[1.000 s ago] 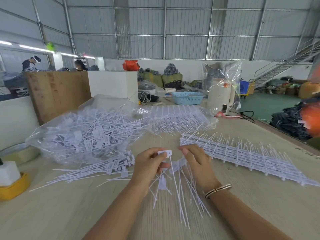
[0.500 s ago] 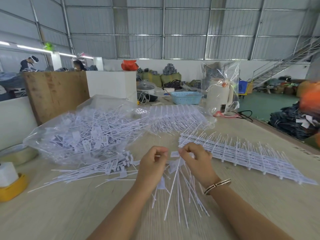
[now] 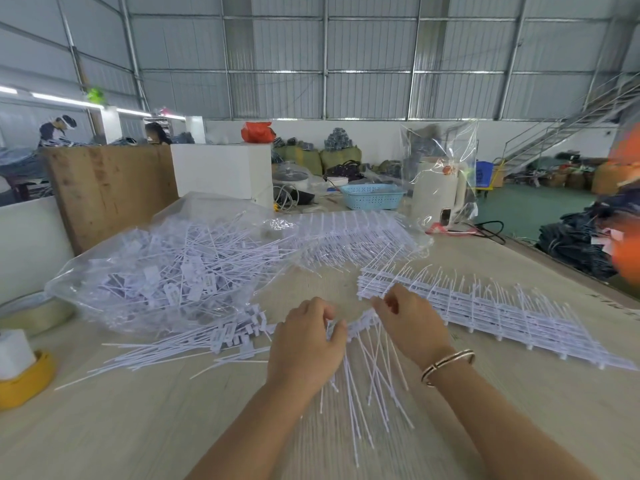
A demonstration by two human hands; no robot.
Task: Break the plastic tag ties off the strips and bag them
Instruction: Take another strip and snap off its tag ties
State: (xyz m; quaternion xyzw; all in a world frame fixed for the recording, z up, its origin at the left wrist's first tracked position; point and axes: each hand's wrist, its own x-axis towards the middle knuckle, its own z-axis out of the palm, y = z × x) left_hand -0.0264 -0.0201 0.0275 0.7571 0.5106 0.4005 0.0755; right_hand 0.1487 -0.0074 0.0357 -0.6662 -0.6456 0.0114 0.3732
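A white plastic strip of tag ties (image 3: 360, 325) is gripped at its two ends by curled fingers: the left hand (image 3: 306, 344) is closed round one end, the right hand (image 3: 408, 323) round the other, and the long thin tails hang down between the wrists over the pale wooden bench (image 3: 138, 427). The step in hand is judged to be the breaking-off — the strip is being bent so that the ties snap free. Just left of the strip, a loose heap of separated white ties (image 3: 180, 344) is laid on the bench; beyond that heap the clear plastic bag (image 3: 166, 268), already well filled, is seen. Just right of the strip, a stack of unbroken white strips (image 3: 485, 306) is waiting. Next, a firm twist is called for, then the freed ties are to be gathered and bagged.
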